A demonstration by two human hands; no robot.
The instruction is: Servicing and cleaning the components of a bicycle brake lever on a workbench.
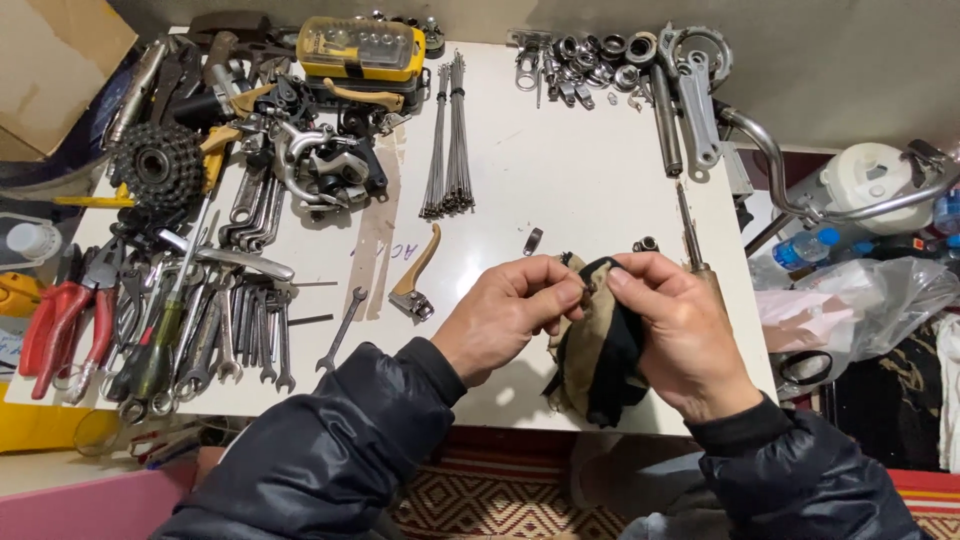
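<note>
Red-handled pliers [60, 325] at far 9 o'clock on the white table [560, 190], jaws pointing down-right. Just right of them, a row of wrenches and spanners [225, 335] lying side by side. Above, around 10 o'clock, a black gear cluster [158, 165], then a heap of brake parts [320, 160]. Yellow bit case [360, 48] at 11 o'clock by the table's far edge. Bundle of spokes [450, 140] near 12 o'clock, running top to bottom. Tan brake lever [415, 275] left of center, near the left hand.

Left hand [505, 315] at center, thumb and fingertips pinched together on a small dark metal part [586, 288], too small to identify. Dirty tan-and-black rag [595, 350] hangs between both hands over the table's near edge, about 5 o'clock. Right hand [685, 335] closed around the rag, fingertips pressing it against the small part.

Bearings and rings [590, 55] at 1 o'clock; silver crank arm [700, 100] beside them. Screwdriver-like tool [692, 235] just beyond the right hand. Curved handlebar [800, 190] off the table at 2 o'clock.
</note>
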